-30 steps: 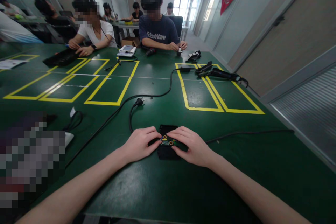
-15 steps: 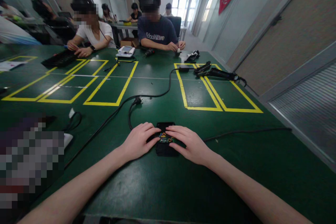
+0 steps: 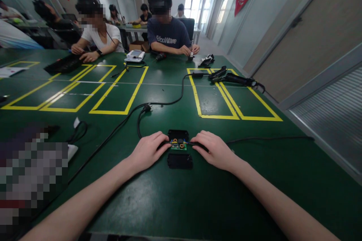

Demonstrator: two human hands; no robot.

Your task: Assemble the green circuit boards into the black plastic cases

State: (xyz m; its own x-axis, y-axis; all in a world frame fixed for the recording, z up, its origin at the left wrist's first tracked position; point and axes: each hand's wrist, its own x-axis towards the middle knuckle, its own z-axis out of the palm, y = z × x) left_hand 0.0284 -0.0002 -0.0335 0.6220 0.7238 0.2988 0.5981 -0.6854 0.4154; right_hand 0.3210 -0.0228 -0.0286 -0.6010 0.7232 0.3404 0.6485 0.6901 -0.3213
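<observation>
Head | rectangular circuit board [image 3: 178, 147] | ring-shaped coils [image 3: 181, 146] | matte-black plate [image 3: 180, 161] | glossy tabletop [image 3: 135, 203]

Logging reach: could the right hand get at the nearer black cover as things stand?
Probably yes: the nearer black cover lies close to the right hand, unobstructed, though that hand appears to hold a cable.

With our left hand [image 3: 149, 150] we pinch the left cable [image 3: 163, 143], with our right hand [image 3: 213, 151] the right cable [image 3: 195, 143], at either end of a circuit board [image 3: 179, 145]. The far black cover [image 3: 178, 134] lies just beyond it, the near cover [image 3: 180, 161] on our side; a plug [image 3: 147, 108] rests past our left hand.
</observation>
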